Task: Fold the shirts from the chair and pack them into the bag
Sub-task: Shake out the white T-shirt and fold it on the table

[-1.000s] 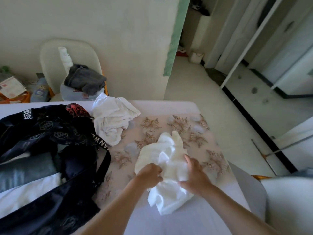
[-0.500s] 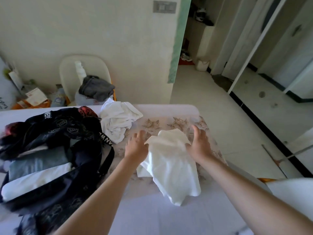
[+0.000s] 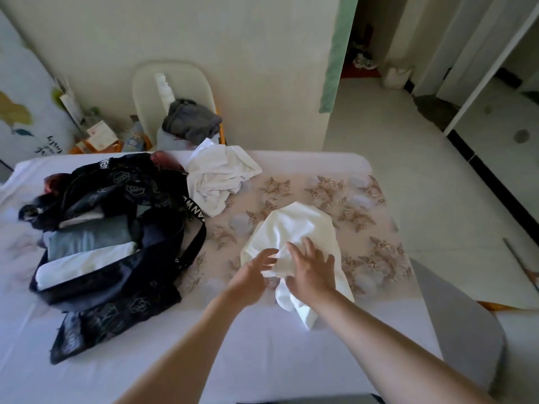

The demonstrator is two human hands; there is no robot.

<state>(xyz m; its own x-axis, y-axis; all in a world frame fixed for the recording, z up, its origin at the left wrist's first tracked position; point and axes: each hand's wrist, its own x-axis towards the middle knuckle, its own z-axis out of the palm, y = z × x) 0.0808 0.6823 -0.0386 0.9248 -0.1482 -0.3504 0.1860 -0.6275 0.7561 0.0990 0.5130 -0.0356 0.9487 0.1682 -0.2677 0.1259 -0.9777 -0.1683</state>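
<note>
A white shirt (image 3: 294, 225) lies rumpled on the flowered bed cover, right of centre. My right hand (image 3: 312, 269) rests flat on its near half with fingers spread. My left hand (image 3: 252, 272) hovers at the shirt's left edge, fingers apart, its fingertips touching the cloth. A second crumpled white shirt (image 3: 218, 173) lies near the bed's far edge. The black patterned bag (image 3: 116, 234) stands open at the left with folded grey and white clothes inside. A cream chair (image 3: 175, 91) behind the bed holds a dark grey garment (image 3: 191, 121).
The bed (image 3: 262, 360) fills the foreground, its near part plain white sheet. A wall stands behind the chair, with boxes and papers (image 3: 99, 135) on the floor at its left. Tiled floor (image 3: 408, 158) and a doorway lie to the right. A grey cushion edge (image 3: 460, 330) sits at the right.
Both hands have pulled back from the shirt's far corners to its near middle. The shirt has bunched up there, and the camera has shifted slightly.
</note>
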